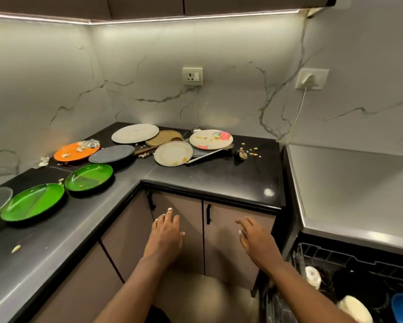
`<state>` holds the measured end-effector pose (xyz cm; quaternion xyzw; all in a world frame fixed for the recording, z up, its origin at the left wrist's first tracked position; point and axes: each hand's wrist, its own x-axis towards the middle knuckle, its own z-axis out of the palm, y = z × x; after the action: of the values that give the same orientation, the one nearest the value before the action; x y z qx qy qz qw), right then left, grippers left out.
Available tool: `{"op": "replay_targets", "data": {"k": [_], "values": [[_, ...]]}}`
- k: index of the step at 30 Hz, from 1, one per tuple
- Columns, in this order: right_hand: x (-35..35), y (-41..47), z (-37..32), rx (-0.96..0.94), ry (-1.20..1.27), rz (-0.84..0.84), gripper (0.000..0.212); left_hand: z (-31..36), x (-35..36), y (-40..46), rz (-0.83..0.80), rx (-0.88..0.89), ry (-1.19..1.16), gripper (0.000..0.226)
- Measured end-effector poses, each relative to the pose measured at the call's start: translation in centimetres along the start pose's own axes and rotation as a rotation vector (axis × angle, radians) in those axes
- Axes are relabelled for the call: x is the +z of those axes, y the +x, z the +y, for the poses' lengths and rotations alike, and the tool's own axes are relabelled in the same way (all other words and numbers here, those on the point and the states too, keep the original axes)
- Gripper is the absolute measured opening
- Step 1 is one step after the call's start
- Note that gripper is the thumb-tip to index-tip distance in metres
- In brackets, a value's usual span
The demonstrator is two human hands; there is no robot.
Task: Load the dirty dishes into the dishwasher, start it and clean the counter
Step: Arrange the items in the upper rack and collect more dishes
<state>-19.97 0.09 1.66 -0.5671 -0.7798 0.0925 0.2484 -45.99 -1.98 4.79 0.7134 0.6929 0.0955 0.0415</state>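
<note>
A: Place type?

B: Home kitchen. L-shaped black counter (196,178) set in a corner, marble-look wall panels (230,54) behind it, strip light (149,19) under the upper cabinets (147,5).

A: Other signs?

B: Base cabinet doors (228,241) with black handles. Two wall sockets (192,76), one with a white cord (298,113) plugged in. Used plates (173,153) with food scraps spread over the counter. At lower right, a dishwasher rack (349,271) pulled out, a few dishes standing in it.
</note>
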Motion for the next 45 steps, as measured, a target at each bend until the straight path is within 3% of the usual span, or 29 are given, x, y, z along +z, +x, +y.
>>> {"op": "replay_targets", "data": {"k": [12,26,36,43,45], "values": [[2.5,16.6,6.3,0.013,0.141,0.016,0.030,0.1,2.5,16.1,-0.054,-0.075,-0.004,0.055],[5.4,30.9,6.3,0.152,0.198,-0.078,0.029,-3.9,2.3,29.4,-0.094,-0.107,-0.034,0.063],[9.7,42.4,4.2,0.504,0.319,-0.086,0.024,-7.8,3.5,36.2,-0.299,-0.108,-0.033,0.076],[16.5,48.0,4.4,0.989,0.565,0.128,0.068,-7.9,4.4,37.0,-0.383,-0.127,-0.033,0.073],[20.3,49.3,7.7,1.087,0.601,0.176,0.075,-7.7,4.6,37.2,-0.416,-0.134,-0.009,0.072]]}}
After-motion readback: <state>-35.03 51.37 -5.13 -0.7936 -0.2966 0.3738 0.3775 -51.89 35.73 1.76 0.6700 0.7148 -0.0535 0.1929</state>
